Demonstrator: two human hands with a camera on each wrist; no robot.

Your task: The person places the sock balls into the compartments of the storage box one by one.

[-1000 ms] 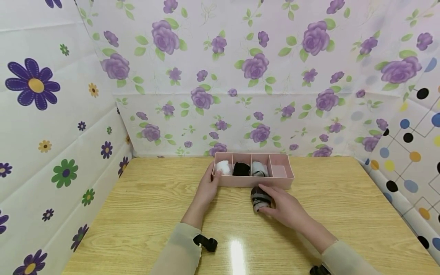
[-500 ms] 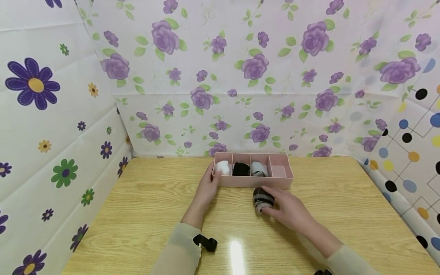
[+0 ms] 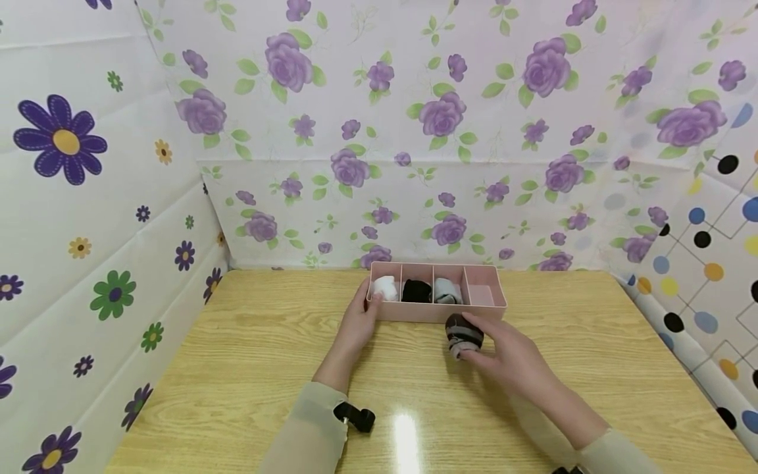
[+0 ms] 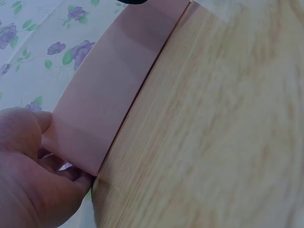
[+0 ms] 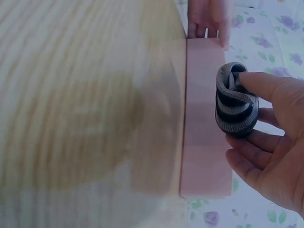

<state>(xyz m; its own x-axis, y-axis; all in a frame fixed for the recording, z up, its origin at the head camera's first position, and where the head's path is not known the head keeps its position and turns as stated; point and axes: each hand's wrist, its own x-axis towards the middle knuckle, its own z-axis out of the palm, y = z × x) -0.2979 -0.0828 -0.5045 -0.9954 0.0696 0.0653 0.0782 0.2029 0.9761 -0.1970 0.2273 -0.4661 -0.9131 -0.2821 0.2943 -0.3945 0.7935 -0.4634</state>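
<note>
My right hand (image 3: pixel 515 355) pinches a rolled striped sock (image 3: pixel 464 336), grey and black, between thumb and fingers. The sock hangs above the table, just in front of a long pink divided box (image 3: pixel 426 313). In the right wrist view the rolled sock (image 5: pixel 236 102) has its folded end towards the thumb. My left hand (image 3: pixel 358 322) grips the box's left end; the left wrist view has the thumb on the front wall (image 4: pixel 102 95). From left to right, compartments hold a white sock (image 3: pixel 386 288), a black bundle (image 3: pixel 417 291) and a grey sock (image 3: pixel 447 291). The rightmost compartment shows its pink floor.
The wooden table (image 3: pixel 272 355) carries the box near its back edge. Behind it hangs a floral cloth (image 3: pixel 331 131), with patterned cloths at both sides. A black device (image 3: pixel 355 417) is strapped at the left wrist.
My right hand has moved right and slightly up towards the box, carrying the striped sock off the table. The left hand and the box have stayed in place.
</note>
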